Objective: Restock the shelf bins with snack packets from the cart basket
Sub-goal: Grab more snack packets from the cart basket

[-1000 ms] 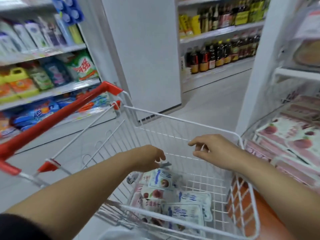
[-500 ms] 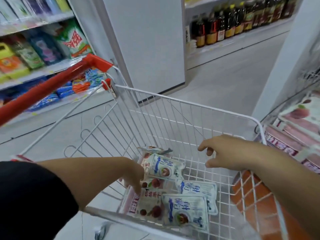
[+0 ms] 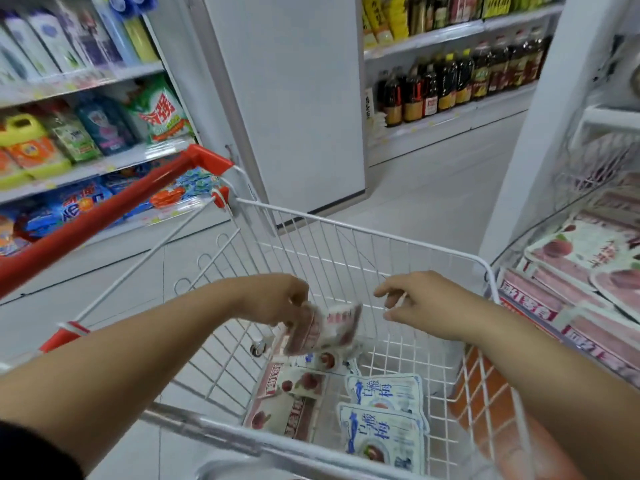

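We see left hand point(image 3: 277, 296) gripping pink snack packets point(image 3: 329, 327) above the cart basket point(image 3: 415, 240) middle, long axis pointing right. Right hand point(image 3: 433, 303) loosely curled, holding nothing. Shelf bin point(image 3: 519, 233) lies beyond the basket's right edge, right hand nearer it.

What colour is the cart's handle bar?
The handle bar is red, shown best in the head view.

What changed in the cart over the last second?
The left hand reached down into the basket, gripped a pink packet and lifted it clear of the pile. The right hand still hovers empty above the basket; the blue-and-white packets lie as before.
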